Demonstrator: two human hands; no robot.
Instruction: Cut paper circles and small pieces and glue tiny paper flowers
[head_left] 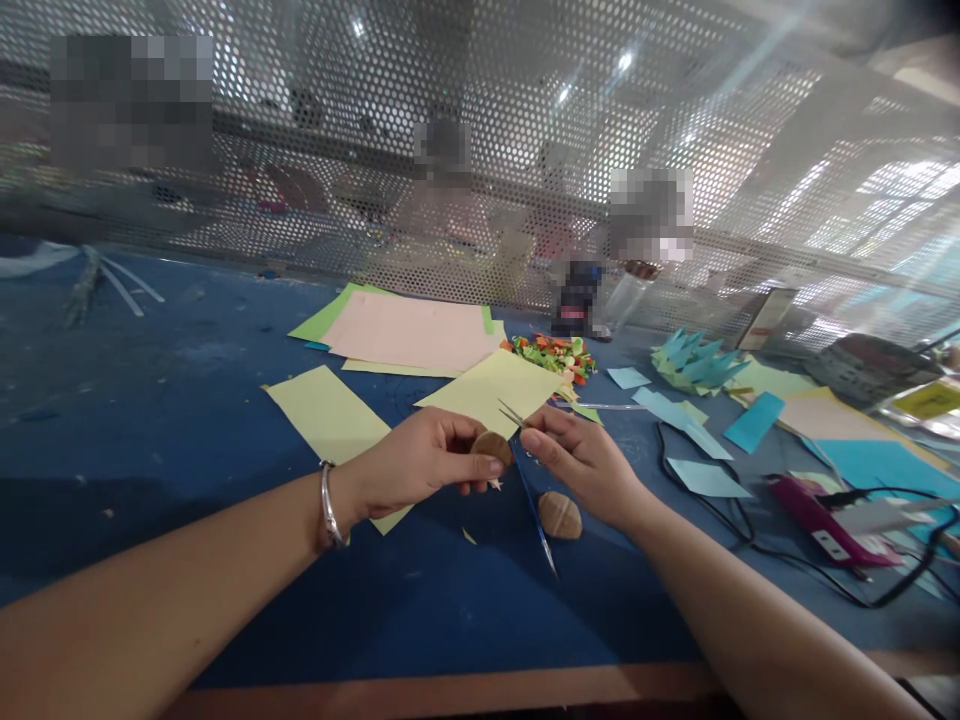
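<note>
Pinching a round wooden piece (491, 450) in the fingers of the left hand (427, 452), just table-near-edge side of tweezers (513, 414), pinched by the right hand (581, 455), slanting toward the far-left corner of the table (420, 620)

Brown round wood-like disc (491, 450) in the left hand (431, 458); grey slender metal tweezers (511, 413) in the right hand (576, 455); brown rounded wood-like piece (560, 517), crossed by a paler band, just below the right hand. Beyond the hands: pale yellow rectangular paper sheet (495, 388), pale pink rectangular paper sheet (416, 332), orange-and-green paper scraps (551, 356), silvery metal screen (300, 65) patterned with round holes. Right of the hands: magenta-and-white plastic power strip (802, 513). Under the hands: deep blue flat tabletop (300, 625)
</note>
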